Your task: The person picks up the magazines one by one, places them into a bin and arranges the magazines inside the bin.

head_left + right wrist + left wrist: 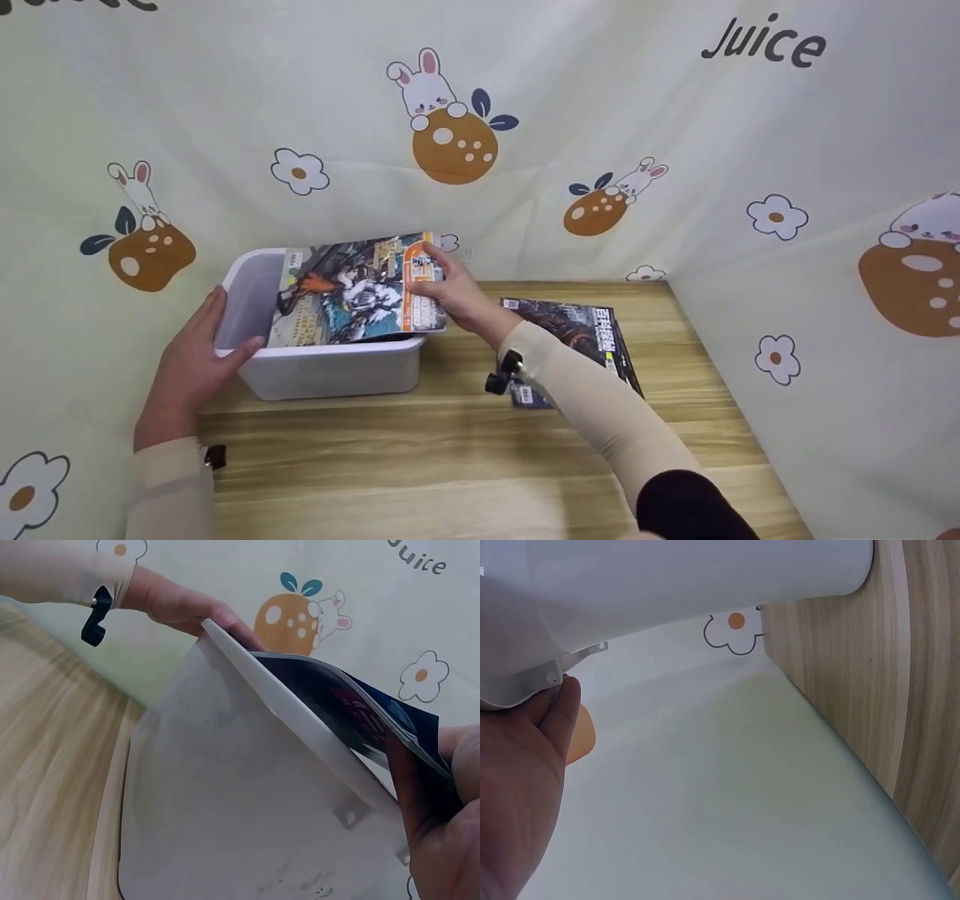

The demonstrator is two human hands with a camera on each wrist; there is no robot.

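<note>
A white plastic bin [337,379] stands on the table at the left. My left hand [187,367] holds its left end, thumb over the front rim and fingers along the side wall; the left wrist view shows that hand [525,787] against the rim. My right hand [461,296] pinches the right edge of a magazine [360,292] with a colourful illustrated cover. The magazine lies tilted across the bin's opening, its right end above the rim. From the side, the right hand [442,840] has fingers beneath the magazine [330,697], whose pages bow slightly.
More dark-covered magazines [562,330] lie on the wooden table [360,472] at the right, partly behind my right forearm. A patterned cloth [337,90] with rabbits and oranges hangs around the table at the back and both sides.
</note>
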